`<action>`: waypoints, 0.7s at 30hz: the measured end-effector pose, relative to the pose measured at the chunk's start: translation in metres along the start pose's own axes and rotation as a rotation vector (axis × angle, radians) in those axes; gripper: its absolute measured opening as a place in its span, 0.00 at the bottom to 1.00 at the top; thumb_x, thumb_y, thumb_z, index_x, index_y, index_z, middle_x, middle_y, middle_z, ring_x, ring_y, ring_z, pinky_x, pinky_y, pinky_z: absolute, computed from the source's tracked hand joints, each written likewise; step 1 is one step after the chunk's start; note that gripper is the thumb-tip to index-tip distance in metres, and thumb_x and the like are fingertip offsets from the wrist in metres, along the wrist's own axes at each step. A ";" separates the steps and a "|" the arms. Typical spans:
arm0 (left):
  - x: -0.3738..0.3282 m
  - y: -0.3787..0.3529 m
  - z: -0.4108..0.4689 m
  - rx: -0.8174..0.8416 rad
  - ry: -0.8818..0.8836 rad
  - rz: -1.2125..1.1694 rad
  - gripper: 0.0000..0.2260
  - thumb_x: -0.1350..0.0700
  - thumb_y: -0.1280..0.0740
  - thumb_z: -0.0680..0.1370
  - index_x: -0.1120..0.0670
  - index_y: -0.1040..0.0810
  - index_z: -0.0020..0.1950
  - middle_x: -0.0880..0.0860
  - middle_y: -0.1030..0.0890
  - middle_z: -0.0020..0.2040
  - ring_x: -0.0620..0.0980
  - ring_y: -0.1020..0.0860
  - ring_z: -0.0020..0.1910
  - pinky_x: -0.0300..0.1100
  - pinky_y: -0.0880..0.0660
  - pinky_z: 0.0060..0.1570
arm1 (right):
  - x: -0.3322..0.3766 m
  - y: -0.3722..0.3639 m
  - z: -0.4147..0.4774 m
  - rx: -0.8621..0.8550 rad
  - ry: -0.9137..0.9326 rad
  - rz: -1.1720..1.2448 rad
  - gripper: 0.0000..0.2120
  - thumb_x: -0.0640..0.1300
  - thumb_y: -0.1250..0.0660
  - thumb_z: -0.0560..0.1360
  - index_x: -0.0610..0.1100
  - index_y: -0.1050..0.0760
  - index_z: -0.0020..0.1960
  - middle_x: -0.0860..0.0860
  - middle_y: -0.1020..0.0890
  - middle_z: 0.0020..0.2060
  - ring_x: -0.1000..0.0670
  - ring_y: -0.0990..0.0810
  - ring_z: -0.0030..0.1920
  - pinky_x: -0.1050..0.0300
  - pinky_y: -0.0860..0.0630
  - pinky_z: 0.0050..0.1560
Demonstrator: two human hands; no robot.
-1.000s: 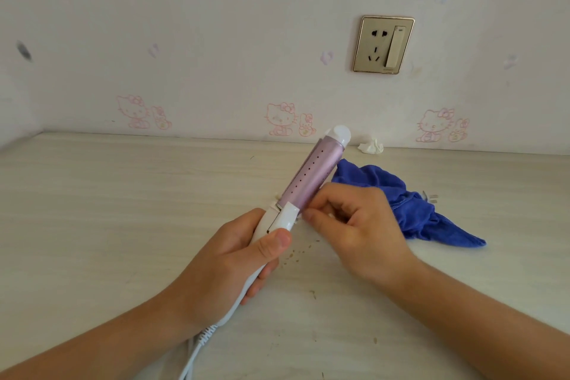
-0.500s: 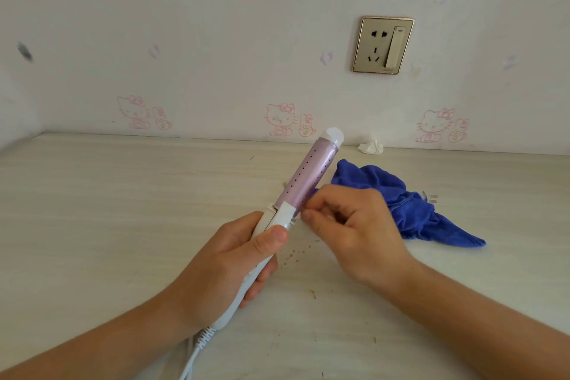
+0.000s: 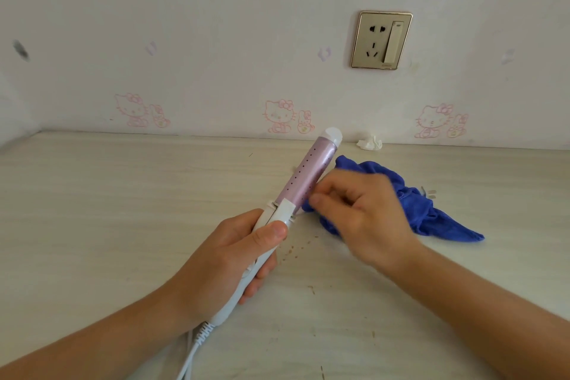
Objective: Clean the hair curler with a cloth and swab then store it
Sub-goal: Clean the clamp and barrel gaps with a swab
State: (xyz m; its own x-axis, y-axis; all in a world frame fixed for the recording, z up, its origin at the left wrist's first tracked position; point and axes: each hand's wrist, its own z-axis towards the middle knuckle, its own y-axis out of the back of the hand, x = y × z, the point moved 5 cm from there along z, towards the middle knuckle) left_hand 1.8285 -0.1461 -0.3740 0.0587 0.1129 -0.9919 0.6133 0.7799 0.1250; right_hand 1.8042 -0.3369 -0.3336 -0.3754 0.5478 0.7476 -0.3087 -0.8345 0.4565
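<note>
The hair curler (image 3: 308,173) has a pink dotted barrel, a white tip and a white handle, and it points up and to the right above the table. My left hand (image 3: 228,256) is wrapped around the handle with the thumb on the white clamp. My right hand (image 3: 364,216), blurred, pinches thumb and forefinger against the lower right side of the barrel. It seems to hold a thin white swab (image 3: 291,218), mostly hidden by the fingers, with its tip by the hinge. The blue cloth (image 3: 431,219) lies crumpled on the table behind my right hand.
The curler's white cord (image 3: 191,358) runs off the bottom edge. A crumpled white tissue (image 3: 370,142) lies against the wall under a gold wall socket (image 3: 382,39). Metal plug prongs (image 3: 430,193) show beside the cloth. Brown crumbs (image 3: 296,248) dot the pale wooden table (image 3: 108,210).
My right hand has slid a little up and to the right along the barrel's side and is now blurred. My left hand keeps the same grip on the handle.
</note>
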 end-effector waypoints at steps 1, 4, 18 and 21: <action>0.000 0.001 0.000 -0.007 -0.003 -0.003 0.26 0.35 0.32 0.72 0.59 0.24 0.51 0.54 0.26 0.32 0.51 0.31 0.26 0.41 0.33 0.25 | 0.005 -0.010 -0.007 0.067 0.055 -0.034 0.09 0.35 0.30 0.77 0.41 0.21 0.38 0.49 0.28 0.25 0.54 0.33 0.27 0.63 0.35 0.30; -0.002 0.001 0.000 -0.012 -0.007 0.009 0.25 0.34 0.33 0.72 0.57 0.24 0.50 0.54 0.26 0.31 0.51 0.31 0.26 0.41 0.33 0.25 | 0.004 -0.016 -0.010 0.121 0.107 -0.064 0.09 0.35 0.30 0.77 0.41 0.21 0.39 0.49 0.28 0.25 0.51 0.32 0.27 0.64 0.35 0.30; 0.000 0.002 0.001 0.009 -0.004 -0.036 0.26 0.35 0.32 0.72 0.58 0.23 0.51 0.56 0.27 0.32 0.51 0.31 0.25 0.40 0.34 0.25 | 0.007 -0.018 -0.011 0.135 0.079 -0.053 0.08 0.36 0.30 0.77 0.42 0.21 0.39 0.49 0.29 0.24 0.52 0.33 0.26 0.66 0.36 0.30; 0.002 0.001 0.004 0.013 0.004 -0.036 0.27 0.35 0.32 0.72 0.60 0.24 0.51 0.55 0.27 0.32 0.51 0.31 0.25 0.40 0.33 0.24 | -0.002 0.000 0.001 0.038 0.003 -0.007 0.09 0.35 0.30 0.77 0.42 0.19 0.39 0.50 0.28 0.24 0.56 0.33 0.26 0.66 0.35 0.30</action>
State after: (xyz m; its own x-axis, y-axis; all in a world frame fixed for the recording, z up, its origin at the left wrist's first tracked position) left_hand 1.8321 -0.1474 -0.3756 0.0326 0.0872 -0.9957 0.6254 0.7753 0.0884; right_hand 1.8055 -0.3384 -0.3350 -0.3761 0.5535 0.7431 -0.2776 -0.8325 0.4795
